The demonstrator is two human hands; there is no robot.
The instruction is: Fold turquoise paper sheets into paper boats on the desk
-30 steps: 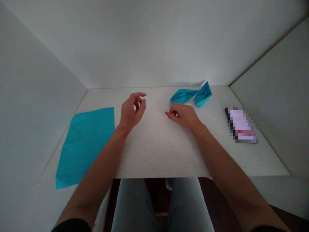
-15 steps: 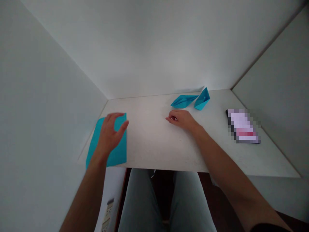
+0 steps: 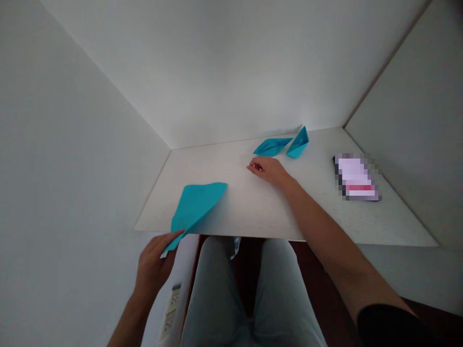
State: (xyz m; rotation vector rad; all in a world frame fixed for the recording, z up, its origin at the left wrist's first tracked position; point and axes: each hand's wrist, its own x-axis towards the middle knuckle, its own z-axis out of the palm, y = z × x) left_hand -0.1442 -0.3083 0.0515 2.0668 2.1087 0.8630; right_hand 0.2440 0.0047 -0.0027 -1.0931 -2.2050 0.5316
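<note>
A sheet of blue paper [image 3: 197,205] slants over the near left edge of the table, its right part lifted and curving. My left hand [image 3: 157,260] pinches its near corner, just off the table edge. My right hand [image 3: 267,168] rests on the white tabletop with its fingers curled in, and I see nothing held in them. Just beyond that hand lies a folded blue paper boat [image 3: 273,146]. Beside it, to the right, a second folded paper boat [image 3: 298,143] stands tilted near the back wall.
On the right of the white table [image 3: 231,217] lies a phone [image 3: 356,178] with a lit, blurred screen. Walls close in the table at the back, left and right. Below the left edge is a power socket strip [image 3: 170,311]. My legs [image 3: 220,294] are under the table.
My left hand has moved from above the blue sheet toward me and gripped its near corner. The sheet has shifted right and now bends upward. My right hand stays in about the same place.
</note>
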